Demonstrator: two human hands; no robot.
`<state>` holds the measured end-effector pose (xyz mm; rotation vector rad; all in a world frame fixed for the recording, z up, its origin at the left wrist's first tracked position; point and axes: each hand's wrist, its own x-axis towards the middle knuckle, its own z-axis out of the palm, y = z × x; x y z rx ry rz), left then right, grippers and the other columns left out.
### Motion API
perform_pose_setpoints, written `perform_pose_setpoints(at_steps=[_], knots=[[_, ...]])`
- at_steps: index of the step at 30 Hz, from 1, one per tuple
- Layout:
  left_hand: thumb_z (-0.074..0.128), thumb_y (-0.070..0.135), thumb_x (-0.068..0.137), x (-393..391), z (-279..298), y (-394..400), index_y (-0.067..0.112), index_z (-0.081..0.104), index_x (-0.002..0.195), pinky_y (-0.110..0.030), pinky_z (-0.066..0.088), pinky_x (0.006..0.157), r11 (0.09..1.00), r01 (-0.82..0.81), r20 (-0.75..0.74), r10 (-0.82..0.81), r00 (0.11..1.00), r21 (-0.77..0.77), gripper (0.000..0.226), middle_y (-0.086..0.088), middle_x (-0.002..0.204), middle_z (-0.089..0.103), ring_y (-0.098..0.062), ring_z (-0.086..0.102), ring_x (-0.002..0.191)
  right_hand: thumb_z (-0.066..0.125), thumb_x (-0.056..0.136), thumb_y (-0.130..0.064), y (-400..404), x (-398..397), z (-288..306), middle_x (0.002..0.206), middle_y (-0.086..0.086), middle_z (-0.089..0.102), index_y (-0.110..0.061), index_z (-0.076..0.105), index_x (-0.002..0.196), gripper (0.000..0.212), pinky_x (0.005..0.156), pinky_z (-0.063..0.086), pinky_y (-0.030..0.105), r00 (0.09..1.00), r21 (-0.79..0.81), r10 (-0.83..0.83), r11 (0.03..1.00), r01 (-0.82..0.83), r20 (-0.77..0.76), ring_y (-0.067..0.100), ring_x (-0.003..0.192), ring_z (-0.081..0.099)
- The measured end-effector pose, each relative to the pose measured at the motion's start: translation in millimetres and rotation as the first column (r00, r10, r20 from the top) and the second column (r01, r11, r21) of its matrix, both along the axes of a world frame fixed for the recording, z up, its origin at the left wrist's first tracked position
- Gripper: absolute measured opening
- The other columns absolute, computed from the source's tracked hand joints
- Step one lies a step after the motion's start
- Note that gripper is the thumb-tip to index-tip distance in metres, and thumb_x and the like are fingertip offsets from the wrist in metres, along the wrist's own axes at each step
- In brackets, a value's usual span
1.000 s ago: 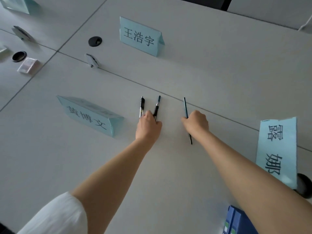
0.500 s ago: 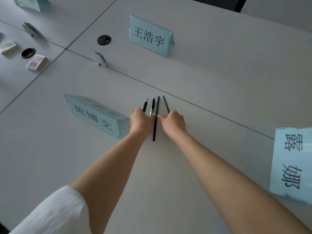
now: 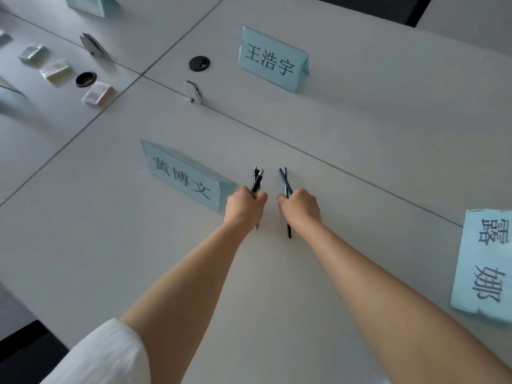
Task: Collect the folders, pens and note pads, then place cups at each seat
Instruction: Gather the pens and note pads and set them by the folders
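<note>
On the pale grey table (image 3: 360,151), my left hand (image 3: 245,207) is closed around two black pens (image 3: 257,180) whose tips stick out beyond my fingers. Close beside it, my right hand (image 3: 300,209) grips two thin dark pencils (image 3: 285,181) that cross each other above my knuckles; one end pokes out below my wrist. The hands are a small gap apart, just right of a light blue name card (image 3: 185,176). No folders, note pads or cups are in view.
Another blue name card (image 3: 273,60) stands farther back, a third (image 3: 484,264) lies at the right edge, a fourth at the top left. Small wrapped packets (image 3: 98,94) lie at the far left beside a black cable hole (image 3: 85,79). A second hole (image 3: 199,63) and metal clips (image 3: 193,92) sit along the seams.
My right hand slid left and gathered the pencils, taking hold of two. My left hand closed on the two pens. Both hands now grip their items slightly apart.
</note>
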<state>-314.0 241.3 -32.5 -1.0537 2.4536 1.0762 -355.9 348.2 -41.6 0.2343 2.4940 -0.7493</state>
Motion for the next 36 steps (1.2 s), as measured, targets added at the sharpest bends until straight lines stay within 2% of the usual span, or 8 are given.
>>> perform_pose_setpoints(at_steps=[2, 4, 6, 9, 15, 23, 31, 36], knots=[[0.044, 0.029, 0.094, 14, 8, 2, 0.006, 0.049, 0.082, -0.027, 0.034, 0.048, 0.996, 0.02, -0.012, -0.018, 1.0, 0.092, 0.026, -0.006, 0.069, 0.049, -0.023, 0.05, 0.058, 0.045, 0.089, -0.032, 10, 10, 5, 0.087, 0.014, 0.061, -0.006, 0.057, 0.086, 0.029, 0.062, 0.037, 0.029, 1.0, -0.04, -0.018, 0.999, 0.019, 0.016, 0.033, 0.077, 0.055], [0.042, 0.033, 0.091, 32, 15, 2, 0.008, 0.048, 0.078, -0.028, 0.04, 0.055, 0.969, 0.019, -0.056, -0.006, 0.998, 0.246, 0.028, -0.009, 0.069, 0.051, -0.03, 0.055, 0.061, 0.041, 0.092, -0.032, 18, 24, 13, 0.086, 0.016, 0.061, -0.004, 0.058, 0.086, 0.034, 0.064, 0.038, 0.031, 1.0, -0.086, -0.019, 0.996, 0.02, 0.016, 0.034, 0.079, 0.055], [0.042, 0.032, 0.093, 58, 26, 3, 0.011, 0.043, 0.073, -0.03, 0.04, 0.055, 0.923, 0.005, -0.082, 0.029, 0.996, 0.385, 0.03, -0.008, 0.065, 0.048, -0.027, 0.053, 0.055, 0.037, 0.089, -0.032, 23, 48, 24, 0.078, 0.014, 0.057, -0.007, 0.054, 0.076, 0.034, 0.064, 0.042, 0.035, 0.997, -0.164, -0.056, 0.984, 0.063, 0.043, 0.031, 0.071, 0.053], [0.045, 0.036, 0.1, 103, 47, 1, 0.012, 0.04, 0.076, -0.023, 0.035, 0.047, 0.88, 0.008, -0.121, 0.056, 0.991, 0.474, 0.034, -0.002, 0.06, 0.045, -0.017, 0.05, 0.045, 0.035, 0.086, -0.029, 25, 89, 45, 0.067, 0.009, 0.046, -0.012, 0.042, 0.069, 0.026, 0.049, 0.037, 0.03, 0.971, -0.334, -0.171, 0.916, 0.22, 0.169, 0.021, 0.05, 0.041], [0.055, 0.037, 0.098, 215, 78, -36, 0.015, 0.036, 0.073, -0.02, 0.034, 0.04, 0.725, -0.176, -0.163, 0.371, 0.914, 0.666, 0.038, 0.0, 0.061, 0.036, -0.013, 0.041, 0.043, 0.043, 0.087, -0.021, -8, 196, 88, 0.056, 0.001, 0.037, -0.018, 0.038, 0.071, 0.017, 0.041, 0.026, 0.02, 0.98, -0.466, -0.079, 0.871, 0.157, 0.183, 0.015, 0.04, 0.03], [0.046, 0.023, 0.102, 374, 111, -121, 0.011, 0.049, 0.092, -0.025, 0.037, 0.046, 0.644, -0.295, -0.162, 0.552, 0.818, 0.706, 0.016, -0.003, 0.067, 0.045, -0.014, 0.047, 0.048, 0.041, 0.092, -0.022, -92, 338, 121, 0.051, -0.003, 0.031, -0.018, 0.032, 0.07, 0.024, 0.038, 0.024, 0.018, 0.987, -0.554, 0.046, 0.831, 0.049, 0.157, 0.011, 0.035, 0.025], [0.047, 0.013, 0.1, 545, 131, -210, 0.006, 0.052, 0.093, -0.03, 0.042, 0.048, 0.499, -0.376, -0.106, 0.7, 0.706, 0.781, 0.012, -0.008, 0.066, 0.052, -0.021, 0.052, 0.05, 0.038, 0.094, -0.018, -201, 486, 139, 0.052, 0.0, 0.033, -0.013, 0.044, 0.076, 0.02, 0.039, 0.024, 0.02, 0.937, -0.63, 0.199, 0.776, 0.029, 0.288, 0.011, 0.037, 0.027], [0.047, 0.014, 0.102, 597, 130, -252, 0.006, 0.056, 0.098, -0.033, 0.049, 0.056, 0.397, -0.423, -0.067, 0.789, 0.611, 0.815, 0.013, -0.008, 0.072, 0.059, -0.022, 0.057, 0.057, 0.04, 0.094, -0.016, -250, 526, 145, 0.051, -0.002, 0.034, -0.012, 0.046, 0.079, 0.016, 0.04, 0.022, 0.022, 0.888, -0.65, 0.301, 0.76, -0.002, 0.349, 0.011, 0.038, 0.026]])
